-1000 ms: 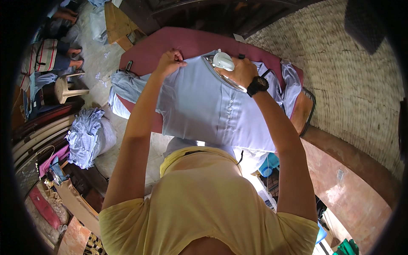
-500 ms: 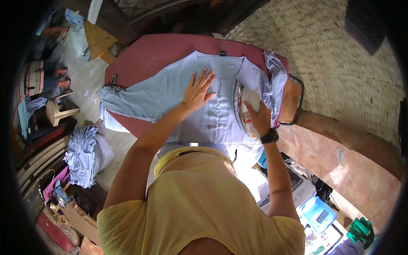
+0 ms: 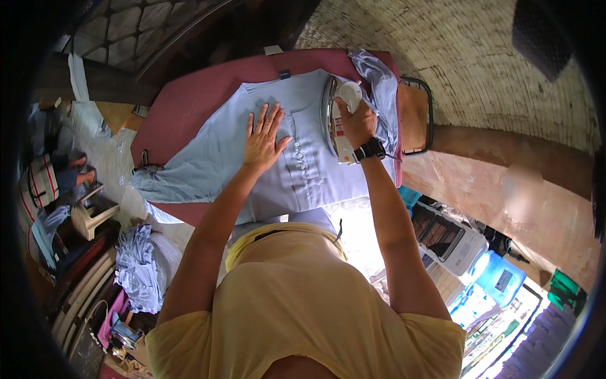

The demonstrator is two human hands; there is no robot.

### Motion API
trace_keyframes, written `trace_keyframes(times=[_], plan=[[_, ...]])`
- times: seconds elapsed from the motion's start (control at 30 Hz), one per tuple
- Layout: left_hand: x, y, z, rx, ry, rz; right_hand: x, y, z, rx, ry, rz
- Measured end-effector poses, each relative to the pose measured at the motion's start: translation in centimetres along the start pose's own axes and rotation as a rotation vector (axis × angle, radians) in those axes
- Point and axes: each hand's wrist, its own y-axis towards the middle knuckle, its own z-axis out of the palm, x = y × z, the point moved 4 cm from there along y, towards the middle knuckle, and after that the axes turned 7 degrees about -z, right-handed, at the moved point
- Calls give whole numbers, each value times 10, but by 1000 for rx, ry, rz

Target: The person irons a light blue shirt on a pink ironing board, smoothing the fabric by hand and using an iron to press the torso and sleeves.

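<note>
Iron in right grip rests on blue shirt.

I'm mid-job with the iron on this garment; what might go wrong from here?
The left hand lies spread on the pale blue garment; if the iron in the right hand is hot and slides left, it might burn that hand.
The buttons lie between the left hand and the iron, so its edge might catch them.
Bunched cloth lies just right of the iron; a push that way might press in creases.
</note>
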Motion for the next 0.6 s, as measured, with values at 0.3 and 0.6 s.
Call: trace_keyframes(times=[0.3,0.6], plan=[[-23,-4,-1,-14,45,65,-13,-12,4,-33,14,64],[-58,-26,24,91,42,130,-39,-95,-46,230,-177,21]])
